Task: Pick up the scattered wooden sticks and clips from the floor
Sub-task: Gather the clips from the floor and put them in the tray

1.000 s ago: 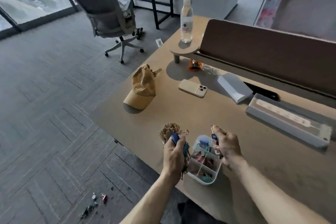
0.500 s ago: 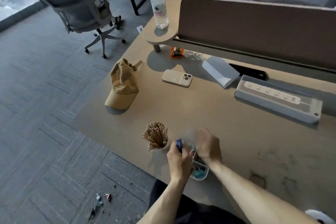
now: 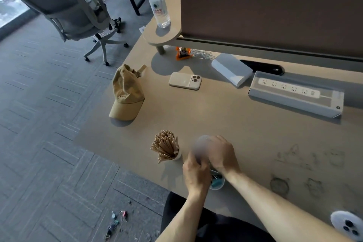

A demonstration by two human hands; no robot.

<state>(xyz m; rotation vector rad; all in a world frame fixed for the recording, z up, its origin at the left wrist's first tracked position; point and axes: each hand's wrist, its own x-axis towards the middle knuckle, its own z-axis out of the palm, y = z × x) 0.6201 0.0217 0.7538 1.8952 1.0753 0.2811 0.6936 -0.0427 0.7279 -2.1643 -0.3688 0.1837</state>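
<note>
A small white cup (image 3: 177, 157) packed with wooden sticks (image 3: 166, 146) stands near the table's front edge. Just right of it sits a clear clip box (image 3: 217, 182) with coloured clips inside, mostly covered by my hands. My left hand (image 3: 196, 172) is curled over the box's left side, back toward the camera. My right hand (image 3: 219, 153) hovers over the box's far side, its fingers partly blurred. What either hand holds is hidden. Several coloured clips (image 3: 115, 221) lie scattered on the grey carpet below the table's front left.
On the table (image 3: 245, 133) lie a tan cap (image 3: 126, 94), a phone (image 3: 185, 83), a white box (image 3: 231, 69), a power strip box (image 3: 296, 94) and a water bottle (image 3: 158, 0). A brown divider (image 3: 275, 19) runs along the back. An occupied office chair (image 3: 64, 8) stands far left.
The view has tilted down and closer to the table. Both hands have lowered onto the clip box; the blue clips seen in my left hand a second ago are out of sight.
</note>
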